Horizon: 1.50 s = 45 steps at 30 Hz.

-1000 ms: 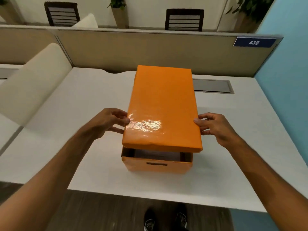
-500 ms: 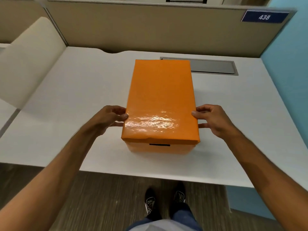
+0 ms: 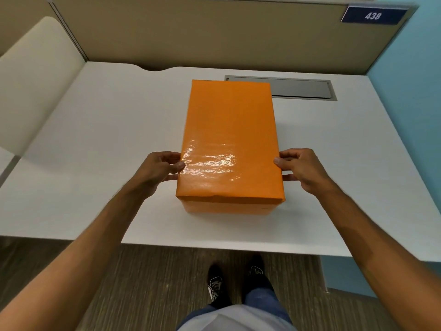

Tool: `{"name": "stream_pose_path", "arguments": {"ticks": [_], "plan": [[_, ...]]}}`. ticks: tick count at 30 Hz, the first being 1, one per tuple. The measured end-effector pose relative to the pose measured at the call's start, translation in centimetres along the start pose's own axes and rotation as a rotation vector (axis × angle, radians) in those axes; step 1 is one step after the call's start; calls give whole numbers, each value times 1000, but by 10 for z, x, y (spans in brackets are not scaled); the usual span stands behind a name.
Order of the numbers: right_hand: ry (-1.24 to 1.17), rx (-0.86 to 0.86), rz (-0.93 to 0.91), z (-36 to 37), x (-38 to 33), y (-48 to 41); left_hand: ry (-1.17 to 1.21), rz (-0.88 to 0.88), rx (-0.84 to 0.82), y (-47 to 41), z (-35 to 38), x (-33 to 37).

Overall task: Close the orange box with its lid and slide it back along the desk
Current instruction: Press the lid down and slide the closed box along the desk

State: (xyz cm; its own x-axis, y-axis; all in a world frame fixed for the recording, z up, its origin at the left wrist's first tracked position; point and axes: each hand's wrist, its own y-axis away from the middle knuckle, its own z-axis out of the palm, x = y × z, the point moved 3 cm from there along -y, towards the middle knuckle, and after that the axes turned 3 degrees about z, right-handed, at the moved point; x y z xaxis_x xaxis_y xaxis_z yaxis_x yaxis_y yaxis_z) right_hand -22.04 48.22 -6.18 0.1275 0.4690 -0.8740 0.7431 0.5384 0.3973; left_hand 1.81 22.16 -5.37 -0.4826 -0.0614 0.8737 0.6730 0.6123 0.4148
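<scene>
Where it gaped, lid (image 3: 230, 142) now sits flush.

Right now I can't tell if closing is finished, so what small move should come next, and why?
Probably push the box straight back toward the partition. The lid looks seated flat on the orange box, with no gap at the near edge. The left hand and right hand grip its two long sides, and bare desk lies behind it up to the grey cable flap.
</scene>
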Motion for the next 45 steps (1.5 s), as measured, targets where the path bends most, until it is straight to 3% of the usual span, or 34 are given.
{"name": "stream_pose_path", "arguments": {"ticks": [8, 12, 20, 31, 38, 45], "plan": [[-62, 20, 17, 0, 3, -4, 118, -41, -14, -8, 0, -3], [-63, 117, -29, -2, -3, -17, 159, -12, 35, -23, -3, 1], [-18, 162, -98, 1, -34, -79, 98, 20, 110, -80, -1, 30], [-17, 174, -19, -2, -73, -175, 43, -16, 140, -171, 3, 81], [-74, 180, 35, -3, -82, -196, 54, -45, 246, -196, 5, 89], [-81, 290, 67, 2, -76, -200, 27, -36, 361, -202, 4, 81]]}}
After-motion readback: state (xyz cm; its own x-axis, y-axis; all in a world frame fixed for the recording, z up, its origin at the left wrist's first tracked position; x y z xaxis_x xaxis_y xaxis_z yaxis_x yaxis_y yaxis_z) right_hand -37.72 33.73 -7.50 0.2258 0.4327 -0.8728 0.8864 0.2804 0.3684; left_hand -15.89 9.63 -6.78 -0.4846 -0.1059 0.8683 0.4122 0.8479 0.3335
